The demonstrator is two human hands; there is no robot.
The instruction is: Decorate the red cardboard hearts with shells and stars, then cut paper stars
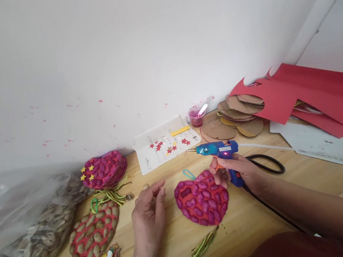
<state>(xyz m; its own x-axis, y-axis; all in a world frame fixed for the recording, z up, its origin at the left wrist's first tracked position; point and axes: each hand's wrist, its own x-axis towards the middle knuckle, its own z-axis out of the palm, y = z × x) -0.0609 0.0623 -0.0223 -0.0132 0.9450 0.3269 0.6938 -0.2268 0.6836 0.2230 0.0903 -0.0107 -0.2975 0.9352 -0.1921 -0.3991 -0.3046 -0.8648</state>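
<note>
My right hand [243,169] grips a blue hot glue gun [217,149] by its handle, with fingers at the orange trigger. The gun's nozzle points left, a white glue stick [265,146] extends from its back, and a red light glows on its side. Below the gun lies a red, rounded ornament [202,199] covered in magenta-painted peanuts, with a blue loop on top and a green tassel [205,244] at its lower end. My left hand [149,214] rests on the table left of this ornament, fingers loosely bent and apart, holding nothing.
Left stand a plastic bag of peanuts [29,242], an unpainted peanut ornament [95,232] and stacked magenta ornaments [103,169]. Behind are a white sheet [151,162] with paper stars, a paint cup [196,118], cardboard shapes [220,130] and red paper [322,91]. A black cord trails right.
</note>
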